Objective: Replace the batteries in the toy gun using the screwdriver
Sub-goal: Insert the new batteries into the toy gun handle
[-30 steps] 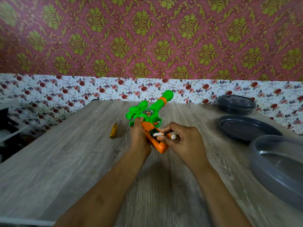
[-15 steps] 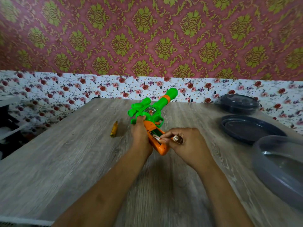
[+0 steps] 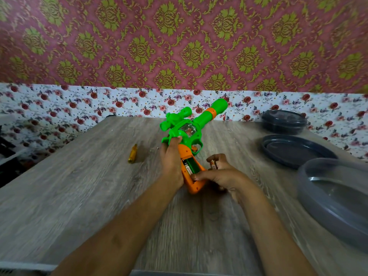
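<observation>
Over centre of grey wood-grain table (image 3: 79, 186): green-and-orange plastic toy gun (image 3: 187, 134), barrel pointed far and right, body gripped by left hand (image 3: 171, 162). Open battery compartment (image 3: 192, 165) shown in orange grip, cylindrical battery (image 3: 187, 168) seated inside. Second small battery (image 3: 213, 163) held in curled fingers of right hand (image 3: 221, 174), thumb laid on grip edge. Yellow-handled screwdriver (image 3: 133, 153) laid on table, left of gun. Dark grey round containers (image 3: 283, 122) set at right.

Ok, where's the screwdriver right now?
In the head view, the screwdriver lies on the table, untouched, just left of the left hand that grips the toy gun.
</observation>
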`<state>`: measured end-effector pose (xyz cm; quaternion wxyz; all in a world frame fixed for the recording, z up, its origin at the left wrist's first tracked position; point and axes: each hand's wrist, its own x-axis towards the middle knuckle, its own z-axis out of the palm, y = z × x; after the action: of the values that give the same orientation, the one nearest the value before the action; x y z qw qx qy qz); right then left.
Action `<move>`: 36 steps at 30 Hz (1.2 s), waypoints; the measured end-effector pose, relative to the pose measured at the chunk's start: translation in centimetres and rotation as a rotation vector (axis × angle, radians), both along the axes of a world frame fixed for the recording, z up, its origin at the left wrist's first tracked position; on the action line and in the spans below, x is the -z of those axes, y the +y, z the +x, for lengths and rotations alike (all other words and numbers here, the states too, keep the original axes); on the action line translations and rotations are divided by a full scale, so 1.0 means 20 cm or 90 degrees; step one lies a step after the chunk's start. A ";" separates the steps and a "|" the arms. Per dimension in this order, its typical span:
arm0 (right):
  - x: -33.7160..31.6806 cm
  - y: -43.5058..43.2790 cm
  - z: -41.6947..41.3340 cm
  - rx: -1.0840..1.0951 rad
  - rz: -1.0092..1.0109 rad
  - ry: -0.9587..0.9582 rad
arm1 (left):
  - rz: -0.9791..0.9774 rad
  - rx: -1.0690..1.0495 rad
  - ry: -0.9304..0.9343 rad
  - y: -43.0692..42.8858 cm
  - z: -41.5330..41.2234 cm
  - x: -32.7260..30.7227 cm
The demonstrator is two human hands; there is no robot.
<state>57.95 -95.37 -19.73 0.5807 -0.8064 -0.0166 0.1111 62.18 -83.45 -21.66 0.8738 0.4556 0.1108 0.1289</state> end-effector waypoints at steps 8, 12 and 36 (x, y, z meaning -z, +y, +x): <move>-0.02 0.01 0.05 0.029 0.363 0.054 | -0.043 -0.021 -0.032 0.07 0.01 -0.03; -0.02 0.01 0.04 0.060 0.424 0.027 | -0.047 -0.022 -0.028 0.08 0.01 -0.04; 0.08 0.08 0.07 0.058 0.136 -0.480 | 0.092 0.050 -0.030 0.02 -0.02 -0.04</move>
<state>59.38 -93.71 -21.35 0.6189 -0.7255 -0.2046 -0.2209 61.79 -82.95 -20.84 0.8456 0.5181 0.0625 0.1126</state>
